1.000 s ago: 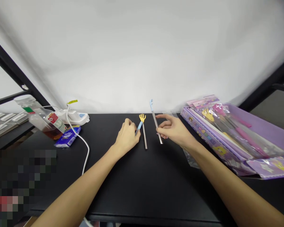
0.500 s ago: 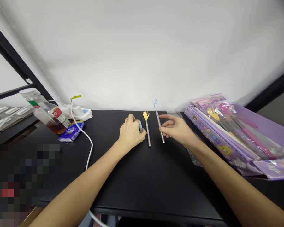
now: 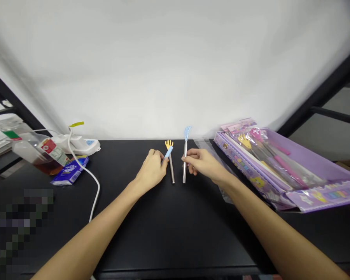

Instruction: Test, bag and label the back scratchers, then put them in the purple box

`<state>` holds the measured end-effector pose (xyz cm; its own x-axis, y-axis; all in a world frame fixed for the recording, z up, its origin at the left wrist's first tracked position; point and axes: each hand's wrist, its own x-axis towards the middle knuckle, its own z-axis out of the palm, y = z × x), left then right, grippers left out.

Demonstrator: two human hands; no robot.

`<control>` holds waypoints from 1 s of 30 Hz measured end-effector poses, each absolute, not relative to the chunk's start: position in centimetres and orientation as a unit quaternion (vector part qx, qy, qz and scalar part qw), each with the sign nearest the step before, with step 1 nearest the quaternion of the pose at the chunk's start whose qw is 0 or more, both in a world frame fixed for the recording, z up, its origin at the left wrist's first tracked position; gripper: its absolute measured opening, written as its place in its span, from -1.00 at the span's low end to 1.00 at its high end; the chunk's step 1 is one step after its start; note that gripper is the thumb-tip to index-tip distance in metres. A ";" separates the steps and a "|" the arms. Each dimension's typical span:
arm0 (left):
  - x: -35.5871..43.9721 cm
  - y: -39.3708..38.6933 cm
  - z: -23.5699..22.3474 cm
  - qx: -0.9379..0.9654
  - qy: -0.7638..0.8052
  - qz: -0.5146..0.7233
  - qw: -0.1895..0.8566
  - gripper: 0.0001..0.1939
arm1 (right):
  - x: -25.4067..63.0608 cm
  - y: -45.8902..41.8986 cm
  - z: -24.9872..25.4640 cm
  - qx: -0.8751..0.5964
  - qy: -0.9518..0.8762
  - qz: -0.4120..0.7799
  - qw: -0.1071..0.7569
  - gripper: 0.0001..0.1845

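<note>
Right hand (image 3: 203,165) had closed in since the earlier frame: its fingers (image 3: 191,154) curved about the right steel rod (image 3: 184,167) of a blue-headed back scratcher, and that rod, slanted before, pointed straighter toward the far edge. Whether the fingers truly gripped it could not be told. Left hand (image 3: 151,170) pinched a small blue plastic piece (image 3: 168,152) between its fingertips, just near the yellow claw head (image 3: 168,144) of a second back scratcher. Its left steel rod (image 3: 172,169) lay just beside that hand on the black table (image 3: 175,233). Step in hand, as judged: handling the two scratchers side by side at mid-table. The right rod appeared to call for a firm closing of the fingers before any lift. Far left stood a plastic bottle (image 3: 32,151); at right lay a purple packaged set (image 3: 251,171).
</note>
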<state>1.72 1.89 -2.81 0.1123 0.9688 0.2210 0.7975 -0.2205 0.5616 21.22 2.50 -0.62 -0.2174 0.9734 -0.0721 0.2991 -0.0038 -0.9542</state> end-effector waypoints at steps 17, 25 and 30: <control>-0.2 2.6 -2.8 0.843 0.449 0.273 0.117 -0.70 | 24.8 4.0 1.1 -0.334 -0.435 0.625 0.555 -0.51; 0.3 2.3 -2.1 0.852 0.434 0.286 0.062 -0.74 | 23.8 3.5 1.0 -0.316 -0.463 0.613 0.557 -0.50; -0.1 2.2 -1.7 0.868 0.420 0.251 -0.081 -0.72 | 23.9 3.6 0.9 -0.330 -0.504 0.575 0.553 -0.53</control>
